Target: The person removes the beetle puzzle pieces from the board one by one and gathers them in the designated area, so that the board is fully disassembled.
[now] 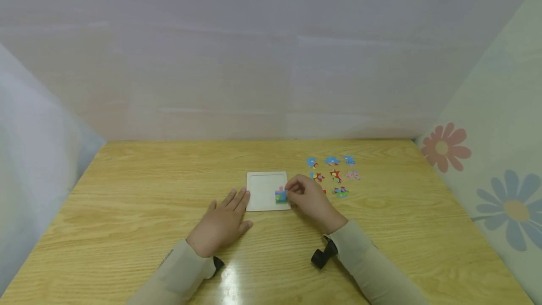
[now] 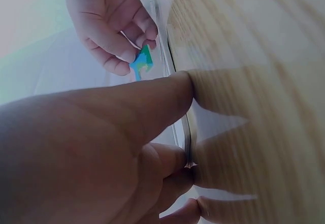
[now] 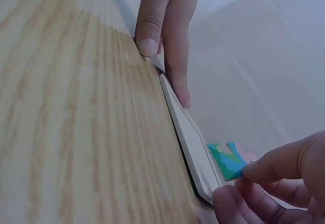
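A shallow white puzzle tray (image 1: 261,192) lies on the table in the middle of the head view. Between thumb and fingers my right hand (image 1: 311,200) pinches a blue, green and pink jigsaw piece (image 1: 281,196) over the tray's lower right corner. In the right wrist view the piece (image 3: 227,161) is tilted, just above the tray's rim (image 3: 190,155). My left hand (image 1: 222,224) lies with fingers extended on the table, fingertips touching the tray's left edge. The left wrist view shows its thumb pressing the tabletop, with the piece (image 2: 143,62) beyond.
Several loose jigsaw pieces (image 1: 335,176) lie in rough rows right of the tray, some partly hidden behind my right hand. The wooden table (image 1: 169,173) meets a pale cloth wall (image 1: 262,84) at the back. A flower-printed wall (image 1: 504,154) stands on the right.
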Motion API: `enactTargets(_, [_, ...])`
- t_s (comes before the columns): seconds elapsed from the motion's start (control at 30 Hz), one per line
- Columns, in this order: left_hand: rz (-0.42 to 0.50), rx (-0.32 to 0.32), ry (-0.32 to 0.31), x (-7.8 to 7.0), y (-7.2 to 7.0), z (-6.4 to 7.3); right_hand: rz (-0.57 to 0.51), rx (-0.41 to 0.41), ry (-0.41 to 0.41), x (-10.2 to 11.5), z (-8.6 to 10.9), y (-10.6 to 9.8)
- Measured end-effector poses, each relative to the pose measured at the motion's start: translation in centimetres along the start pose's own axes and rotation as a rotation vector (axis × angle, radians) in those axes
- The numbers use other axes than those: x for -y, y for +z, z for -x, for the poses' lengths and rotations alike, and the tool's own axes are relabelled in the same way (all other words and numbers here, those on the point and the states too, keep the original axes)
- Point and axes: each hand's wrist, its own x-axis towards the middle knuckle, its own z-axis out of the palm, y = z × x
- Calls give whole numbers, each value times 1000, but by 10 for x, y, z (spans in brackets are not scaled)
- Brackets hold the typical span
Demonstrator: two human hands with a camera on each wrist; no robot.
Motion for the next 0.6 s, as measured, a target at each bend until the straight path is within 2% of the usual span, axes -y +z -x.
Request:
enactTargets(0.23, [-5,13,3,0,1,0,-62,39,20,1,-2,-11])
enactTargets(0.47, [4,11,3,0,3,1,-23,98,-40,-1,-3,-45])
enactTargets(0.6, [12,1,7,-1,0,-1,43,102,-81,1,-6,-66])
